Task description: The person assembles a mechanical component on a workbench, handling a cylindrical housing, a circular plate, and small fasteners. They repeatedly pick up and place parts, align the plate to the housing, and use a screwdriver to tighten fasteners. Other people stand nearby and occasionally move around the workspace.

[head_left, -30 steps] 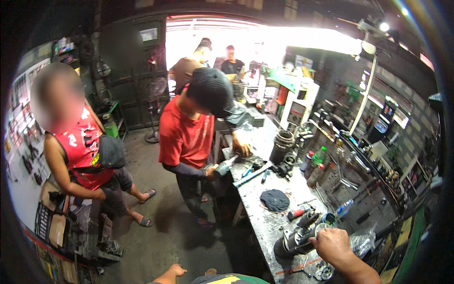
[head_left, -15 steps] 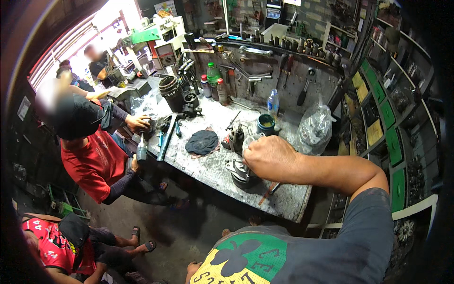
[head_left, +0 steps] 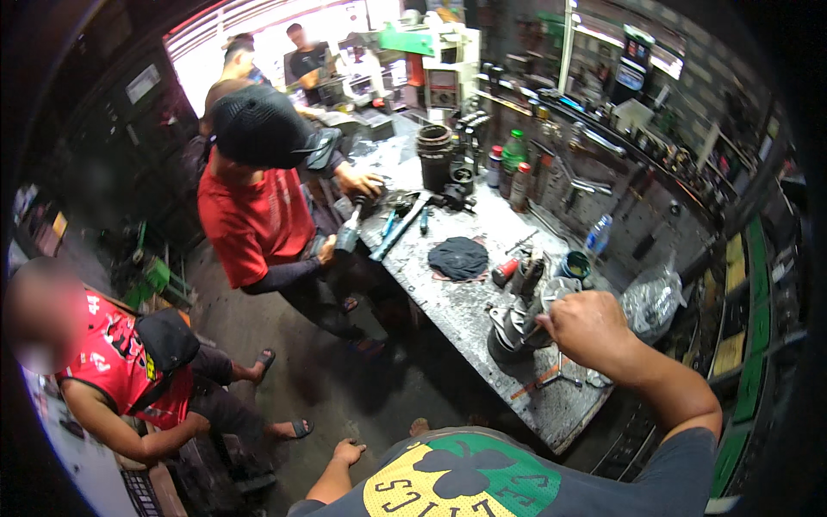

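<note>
My right hand (head_left: pixel 587 327) is closed, thumb side toward a grey metal machine part (head_left: pixel 514 326) with a dark round base on the bench. What its fingers hold, if anything, is hidden. Beside that part stand another upright metal piece (head_left: pixel 527 274) and a red-capped cylinder (head_left: pixel 505 273). A dark blue open tub (head_left: pixel 574 265) sits just beyond the hand. Below my wrist lie an orange-brown strip (head_left: pixel 534 383) and a thin metal tool. My left hand (head_left: pixel 349 451) hangs low beside my body, off the bench, fingers loosely apart and with nothing visible in them.
On the workbench (head_left: pixel 465 332) lie a black cloth (head_left: pixel 458 258), a long bar tool (head_left: pixel 401 226) and a dark cylinder (head_left: pixel 435 159). Bottles (head_left: pixel 514 151) line the back. A co-worker in red (head_left: pixel 258 215) holds a power tool (head_left: pixel 348 234); another person (head_left: pixel 129 362) sits at left.
My view has swung to the right-hand side less and the left more, so the bench appears shifted right. My right hand stays closed near the metal part; my left hand shows more fully.
</note>
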The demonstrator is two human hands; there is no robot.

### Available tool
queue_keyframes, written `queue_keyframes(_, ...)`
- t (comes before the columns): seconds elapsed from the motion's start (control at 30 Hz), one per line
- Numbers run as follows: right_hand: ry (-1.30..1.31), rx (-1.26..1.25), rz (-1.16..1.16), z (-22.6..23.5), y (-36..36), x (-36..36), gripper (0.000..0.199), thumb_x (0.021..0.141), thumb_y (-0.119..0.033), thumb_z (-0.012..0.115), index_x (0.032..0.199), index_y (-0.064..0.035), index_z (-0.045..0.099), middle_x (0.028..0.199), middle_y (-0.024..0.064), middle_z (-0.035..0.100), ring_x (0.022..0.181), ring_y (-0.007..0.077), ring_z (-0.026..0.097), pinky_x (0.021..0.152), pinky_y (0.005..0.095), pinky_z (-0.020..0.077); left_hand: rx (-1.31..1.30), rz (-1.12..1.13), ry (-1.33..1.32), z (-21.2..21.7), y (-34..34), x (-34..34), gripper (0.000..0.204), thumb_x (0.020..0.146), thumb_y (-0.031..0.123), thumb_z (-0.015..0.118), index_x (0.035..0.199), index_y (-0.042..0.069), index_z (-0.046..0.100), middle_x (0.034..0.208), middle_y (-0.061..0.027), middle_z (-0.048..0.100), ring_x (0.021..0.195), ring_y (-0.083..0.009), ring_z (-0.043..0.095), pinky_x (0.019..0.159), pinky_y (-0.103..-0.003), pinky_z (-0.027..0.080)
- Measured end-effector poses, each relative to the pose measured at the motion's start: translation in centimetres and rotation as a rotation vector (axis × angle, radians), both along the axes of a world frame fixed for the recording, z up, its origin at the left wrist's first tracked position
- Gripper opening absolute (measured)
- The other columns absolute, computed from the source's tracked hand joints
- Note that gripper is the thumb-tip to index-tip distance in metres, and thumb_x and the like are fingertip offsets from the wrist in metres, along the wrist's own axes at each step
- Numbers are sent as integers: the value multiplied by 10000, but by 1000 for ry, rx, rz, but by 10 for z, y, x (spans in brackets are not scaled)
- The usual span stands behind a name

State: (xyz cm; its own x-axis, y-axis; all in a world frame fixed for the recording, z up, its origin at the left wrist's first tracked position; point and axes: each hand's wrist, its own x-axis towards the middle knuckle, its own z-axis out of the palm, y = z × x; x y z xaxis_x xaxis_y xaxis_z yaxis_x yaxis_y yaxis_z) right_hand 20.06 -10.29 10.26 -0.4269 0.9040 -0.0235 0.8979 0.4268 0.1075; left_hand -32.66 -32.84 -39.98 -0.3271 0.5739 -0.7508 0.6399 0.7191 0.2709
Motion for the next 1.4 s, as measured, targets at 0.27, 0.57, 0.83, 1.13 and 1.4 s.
queue_keyframes(0.27, 25, 101, 20, 0, 2, -16, 352, 1025, -318, 718, 822, -31, 739, 823, 168, 746, 788, 376, 760, 757, 499, 608, -131, 27, -19, -23, -30, -3, 803, 939, 490, 805, 1575, 41, 607, 1657, -209, 552, 1529, -344, 541, 1274, -410, 425)
queue_keyframes(0.57, 44, 103, 78, 12, 3, -22, 270, 981, -273, 766, 865, -35, 712, 847, 170, 723, 824, 399, 745, 782, 512, 607, -119, 44, -30, -35, -51, -8, 847, 907, 529, 821, 1556, 21, 623, 1598, -237, 605, 1474, -364, 597, 1223, -408, 475)
queue_keyframes(0.83, -74, 32, -68, 6, 5, -22, 342, 1023, -315, 710, 810, -49, 731, 837, 164, 751, 824, 395, 763, 786, 521, 605, -144, 67, -43, -30, -41, -12, 790, 962, 507, 784, 1570, 34, 612, 1672, -189, 542, 1551, -347, 515, 1284, -424, 411)
queue_keyframes(1.13, 1, 68, -31, 3, 11, -19, 380, 994, -366, 752, 790, -45, 744, 816, 185, 762, 790, 386, 774, 731, 520, 614, -133, 4, 2, -28, -20, -24, 790, 966, 549, 757, 1557, 41, 628, 1657, -189, 558, 1531, -359, 534, 1271, -422, 429)
queue_keyframes(1.4, -47, 122, 115, 12, 10, -20, 302, 1060, -322, 623, 918, -93, 760, 871, 217, 754, 822, 438, 752, 757, 555, 614, -207, -203, -11, -50, -18, -14, 722, 981, 613, 707, 1495, 106, 701, 1634, -184, 580, 1531, -379, 520, 1255, -465, 436)
